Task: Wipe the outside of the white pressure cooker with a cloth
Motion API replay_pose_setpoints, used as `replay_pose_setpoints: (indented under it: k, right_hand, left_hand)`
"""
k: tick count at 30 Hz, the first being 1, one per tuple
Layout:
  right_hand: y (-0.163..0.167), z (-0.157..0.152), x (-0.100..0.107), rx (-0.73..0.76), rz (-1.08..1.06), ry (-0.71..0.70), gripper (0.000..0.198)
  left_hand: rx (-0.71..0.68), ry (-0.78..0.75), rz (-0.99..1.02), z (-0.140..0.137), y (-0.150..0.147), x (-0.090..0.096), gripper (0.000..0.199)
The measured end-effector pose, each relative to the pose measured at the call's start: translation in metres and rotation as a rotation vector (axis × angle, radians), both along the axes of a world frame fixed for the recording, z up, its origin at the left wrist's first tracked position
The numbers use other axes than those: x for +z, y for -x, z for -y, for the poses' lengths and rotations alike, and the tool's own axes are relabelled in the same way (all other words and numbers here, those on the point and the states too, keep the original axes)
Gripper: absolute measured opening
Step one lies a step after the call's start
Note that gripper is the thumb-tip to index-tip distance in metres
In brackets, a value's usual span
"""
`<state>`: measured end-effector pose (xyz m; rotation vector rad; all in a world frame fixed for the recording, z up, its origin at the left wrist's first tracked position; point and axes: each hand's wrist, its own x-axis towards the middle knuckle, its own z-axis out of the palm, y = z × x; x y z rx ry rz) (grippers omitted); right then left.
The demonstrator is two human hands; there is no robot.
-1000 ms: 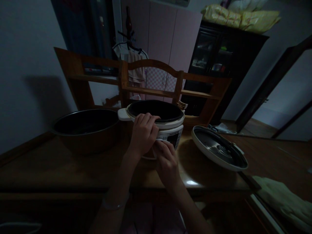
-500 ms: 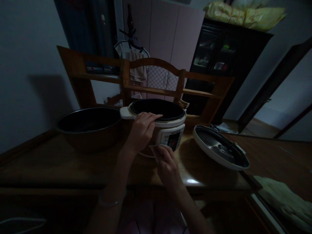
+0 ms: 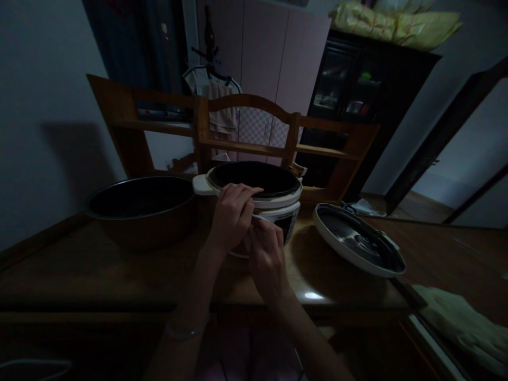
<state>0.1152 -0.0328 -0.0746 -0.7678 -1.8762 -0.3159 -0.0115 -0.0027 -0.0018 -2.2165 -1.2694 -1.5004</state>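
A white electric cooker (image 3: 273, 216) stands in front of me, uncovered, with a dark interior and a control panel on its front. My left hand (image 3: 233, 214) grips the cooker's near rim, fingers laid over the edge. Just below it, my right hand (image 3: 268, 251) is closed on a thin white cloth (image 3: 257, 217), pressed to the cooker's front wall. Most of the cloth is hidden by the fingers, and the hand covers part of the panel. To the right, the round lid (image 3: 359, 241) lies with its metal inner side up.
On the left of the wooden table (image 3: 159, 275) sits a wide dark pot (image 3: 143, 227). A wooden rack (image 3: 246, 144) rises along the table's back edge. Pale green fabric (image 3: 460, 323) lies low at the right, beside the table.
My right hand has moved up the cooker's front with the cloth, closer to my left hand, and now covers more of the panel's left part. My left hand stays on the rim.
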Motion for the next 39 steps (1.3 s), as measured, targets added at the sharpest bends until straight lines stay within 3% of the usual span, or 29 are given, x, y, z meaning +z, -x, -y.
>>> replay_pose_setpoints:
  k: [11,29,39]
  right_hand:
    - [-0.005,0.009,-0.007,-0.026,0.010,0.094,0.038]
    - [-0.012,0.015,-0.038,0.030,0.031,0.180,0.041]
    - [-0.014,0.016,-0.056,0.066,0.003,0.221,0.029]
  left_hand:
    - [0.043,-0.006,-0.023,-0.002,-0.001,-0.002,0.038]
    - [0.073,-0.014,-0.045,-0.001,-0.002,-0.002,0.036]
    - [0.091,-0.029,-0.061,-0.001,-0.003,-0.003,0.035]
